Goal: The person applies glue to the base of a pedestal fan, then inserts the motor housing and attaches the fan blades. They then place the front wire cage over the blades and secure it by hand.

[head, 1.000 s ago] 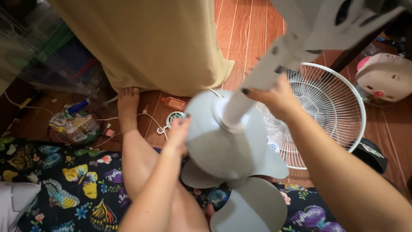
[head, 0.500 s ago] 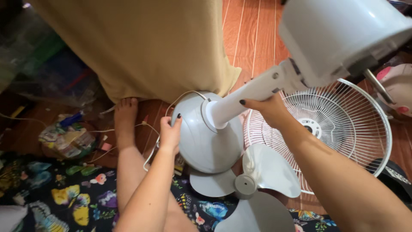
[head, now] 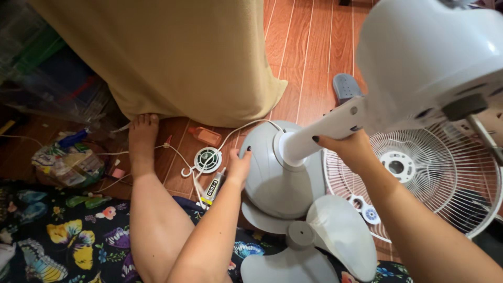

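**Holding a half-dismantled fan over the floor**

Sitting on the wooden floor (head: pixel 309 63), beside a big tan curtain (head: pixel 173 57) hanging down to the boards. Holding a white pedestal fan tilted, with its motor housing (head: pixel 429 57) close to the camera and its round grey base (head: pixel 272 178) lifted toward the lap. Lying apart already: the white wire grille (head: pixel 435 183) flat on the floor at the right, and the pale blade set (head: pixel 309 246) just below the base, over the butterfly-print fabric (head: pixel 63 236). So judging the fan as taken apart at the front, with stand and motor not yet separated.

Gripping the white pole (head: pixel 325 128) with the right hand (head: pixel 348 149), fingers wrapped closed around it. Pressing the left hand (head: pixel 238 167) against the rim of the base, fingers spread and resting on it, not closing around anything.

Lying near the left hand: a white cord (head: pixel 246 126), a small round fan-shaped gadget (head: pixel 208 159), a glue tube (head: pixel 212 189), an orange bottle (head: pixel 205 136). Resting farther up, a grey slipper (head: pixel 346 86).
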